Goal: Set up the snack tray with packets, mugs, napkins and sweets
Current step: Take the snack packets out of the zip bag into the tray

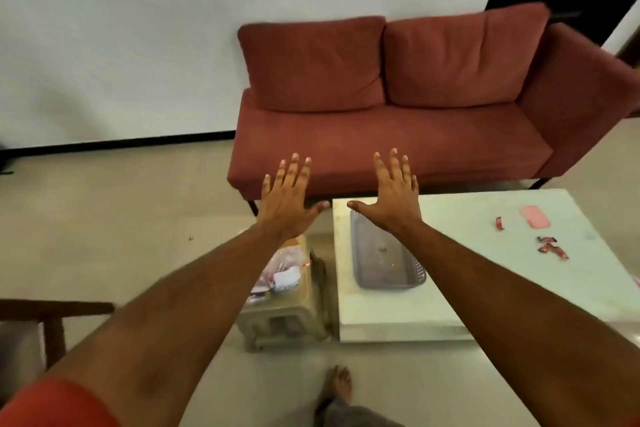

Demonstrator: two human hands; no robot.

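A grey plastic tray (388, 263) lies on the left part of a white low table (485, 284), with only a small speck inside it. Several red-wrapped sweets (550, 247) and a pink flat packet (535, 217) lie on the table's right side. Beside the table, a clear bag of packets and white items (282, 270) rests on a beige plastic stool (284, 319). My left hand (289, 199) and my right hand (393, 196) are stretched out in the air, palms down, fingers spread, holding nothing. My right hand hovers above the tray's far end.
A red sofa (398, 114) stands against the white wall behind the table. A dark wooden chair (52, 319) is at the lower left. My bare foot (339, 388) is on the tiled floor in front of the table.
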